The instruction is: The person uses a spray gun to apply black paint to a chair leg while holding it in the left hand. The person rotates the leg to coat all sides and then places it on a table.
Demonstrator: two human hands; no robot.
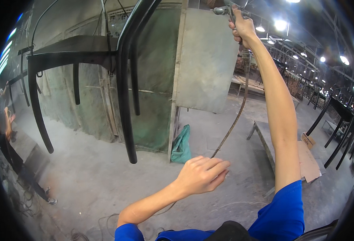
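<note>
High at the top of the head view, my right hand (243,27) is wrapped round the handle of a metal spray gun (225,10), whose nozzle points left. A thin brown hose (238,114) drops from the gun toward my left hand (203,175). That hand is closed round the hose at waist height, and the hose reappears below my wrist and runs down to the floor. To the left, apart from both hands, a black chair (74,46) hangs upright by wires, its legs off the floor.
A green-stained panel (151,80) and a pale board (203,60) stand behind the chair. A green sack (181,146) leans at the panel's foot. At right are a low bench (265,134), cardboard (307,160) and more black chairs (339,110). Another person (14,152) is at far left.
</note>
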